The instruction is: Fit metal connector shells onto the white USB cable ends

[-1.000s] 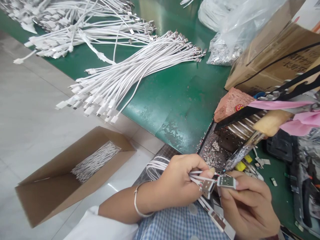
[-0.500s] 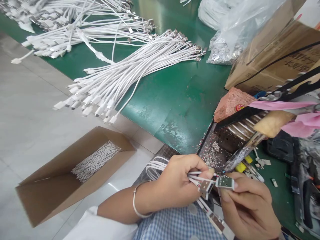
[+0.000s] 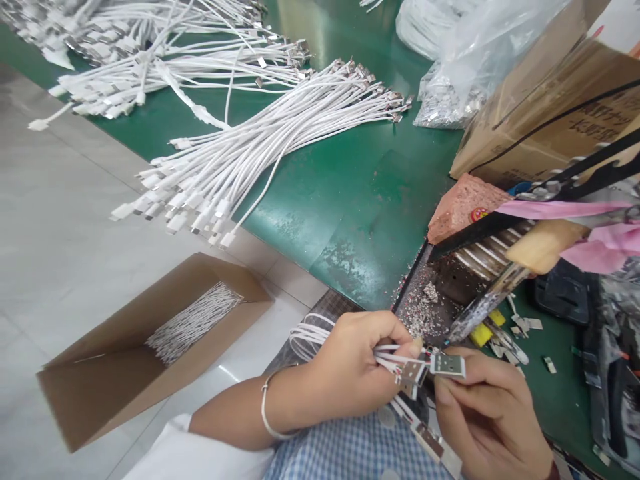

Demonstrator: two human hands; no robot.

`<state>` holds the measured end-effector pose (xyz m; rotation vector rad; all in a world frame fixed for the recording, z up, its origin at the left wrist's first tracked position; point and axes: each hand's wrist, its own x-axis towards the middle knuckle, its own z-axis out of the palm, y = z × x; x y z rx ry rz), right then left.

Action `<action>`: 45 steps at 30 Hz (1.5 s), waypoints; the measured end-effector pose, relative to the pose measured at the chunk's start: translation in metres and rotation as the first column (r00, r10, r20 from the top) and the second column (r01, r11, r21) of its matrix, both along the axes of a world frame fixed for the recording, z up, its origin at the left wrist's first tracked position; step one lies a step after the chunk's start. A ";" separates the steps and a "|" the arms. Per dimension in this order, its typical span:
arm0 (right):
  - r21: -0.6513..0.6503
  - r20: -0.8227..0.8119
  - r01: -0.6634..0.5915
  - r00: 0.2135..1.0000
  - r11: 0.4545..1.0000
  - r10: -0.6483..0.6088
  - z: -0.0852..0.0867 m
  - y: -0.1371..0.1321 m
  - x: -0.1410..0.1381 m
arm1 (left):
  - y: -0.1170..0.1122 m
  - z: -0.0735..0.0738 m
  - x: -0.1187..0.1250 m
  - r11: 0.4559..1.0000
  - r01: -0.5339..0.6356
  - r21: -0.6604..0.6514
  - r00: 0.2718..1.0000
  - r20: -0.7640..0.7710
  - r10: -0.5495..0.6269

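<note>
Silver flat metal plug shell point(image 3: 447, 365) sits pinched between the thumb and fingertips of the right hand point(image 3: 493, 420), which is closed tight on its right end, low in the view over the person's lap. Meeting the plug's left edge are the ends of a bundle of thin white cables point(image 3: 395, 357). The left hand point(image 3: 353, 370) is clenched around that bundle just left of the plug, thumb pressed on top (more plugs hang from the bundle just below). The bundle's loops stick out behind the left fist, further left of the plug, and a thin silver bangle point(image 3: 265, 413) circles that wrist. Under the plug lies blue checked cloth point(image 3: 360, 450). Just above the plug stands a dark metal tray littered with silvery scraps point(image 3: 425, 303), and above that a rough brick-red block point(image 3: 463, 207). Up and left of the plug, on the green table top point(image 3: 350, 200), lies a long sheaf of white cables point(image 3: 260, 147). Far left of the plug, on the pale floor point(image 3: 60, 220), an open brown cardboard box point(image 3: 100, 387) holds more white cables. Well above the plug, clear plastic bags point(image 3: 465, 60) lie beside a large brown carton point(image 3: 545, 113)
</note>
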<state>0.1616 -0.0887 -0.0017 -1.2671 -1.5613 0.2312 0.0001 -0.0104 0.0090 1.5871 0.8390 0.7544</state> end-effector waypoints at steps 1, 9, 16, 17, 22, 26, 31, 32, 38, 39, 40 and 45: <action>0.007 0.005 -0.011 1.000 1.000 0.011 0.000 0.000 0.001 | 0.000 0.000 0.000 1.000 0.000 -0.002 1.000 -0.002 0.000; 0.021 0.016 -0.042 0.999 0.999 0.041 0.000 0.000 0.004 | -0.001 -0.001 0.000 0.999 0.016 -0.034 1.000 -0.002 -0.016; 0.011 -0.020 -0.017 1.000 1.000 0.017 0.002 -0.003 0.000 | -0.002 -0.001 -0.003 0.999 0.046 -0.020 0.999 0.008 -0.046; 0.005 -0.022 -0.013 1.000 1.000 0.013 0.002 -0.005 0.001 | -0.002 0.000 -0.003 0.998 0.056 -0.033 0.998 0.004 -0.056; -0.044 -0.089 0.059 0.994 0.997 -0.063 -0.005 -0.015 0.006 | -0.003 0.000 -0.005 0.995 0.058 -0.082 0.998 -0.005 -0.059; 0.004 -0.118 0.075 0.990 0.997 -0.074 -0.012 -0.022 0.011 | -0.004 -0.002 -0.004 0.998 0.035 -0.053 0.999 -0.009 -0.036; -0.040 -0.066 0.015 0.998 0.999 -0.017 -0.012 -0.022 0.010 | -0.004 -0.003 -0.004 0.997 0.040 -0.066 0.999 0.014 -0.039; -0.052 -0.085 0.012 0.996 0.999 -0.017 -0.011 -0.021 0.009 | -0.004 -0.002 -0.004 0.997 0.040 -0.067 0.999 0.022 -0.038; -0.010 0.089 0.108 0.990 0.994 -0.107 -0.007 -0.014 0.009 | -0.003 0.001 -0.003 0.999 0.025 -0.044 0.999 -0.022 -0.026; 0.005 0.129 0.127 0.984 0.992 -0.126 -0.006 -0.012 0.008 | -0.003 0.001 -0.002 0.999 0.028 -0.041 0.999 -0.031 -0.029; 0.008 0.151 0.132 0.980 0.991 -0.132 -0.005 -0.011 0.007 | -0.003 0.001 -0.002 0.999 0.031 -0.037 0.999 -0.035 -0.032; -0.039 0.065 0.118 0.991 0.992 -0.115 -0.001 -0.005 0.001 | -0.004 0.001 0.000 1.000 0.027 -0.006 0.998 -0.050 -0.027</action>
